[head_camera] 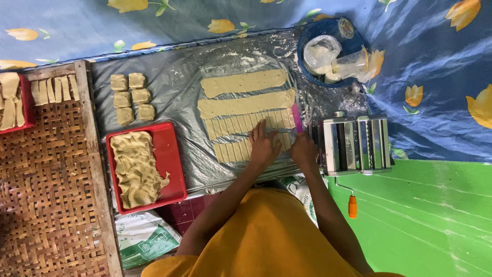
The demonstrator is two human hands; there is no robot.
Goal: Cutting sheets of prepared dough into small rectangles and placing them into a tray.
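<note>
Two hands (264, 149) (303, 150) flat on dough strips (246, 123)

Both hands (264, 146) on cut dough strips (246, 137)

Cut dough strips (251, 124) on floured plastic sheet (174, 92)

Pale tan strips lay flat, sliced crosswise into short pieces, two rows at the sheet's near edge, below two uncut strips (245, 92).

The left hand (264, 146) covers part of the cut dough strips (241, 137), the right hand (303, 150) hides its own fingertips, the left edge crops a red tray (23, 105), and the bowl's (312, 72) bagged contents are unclear.
</note>
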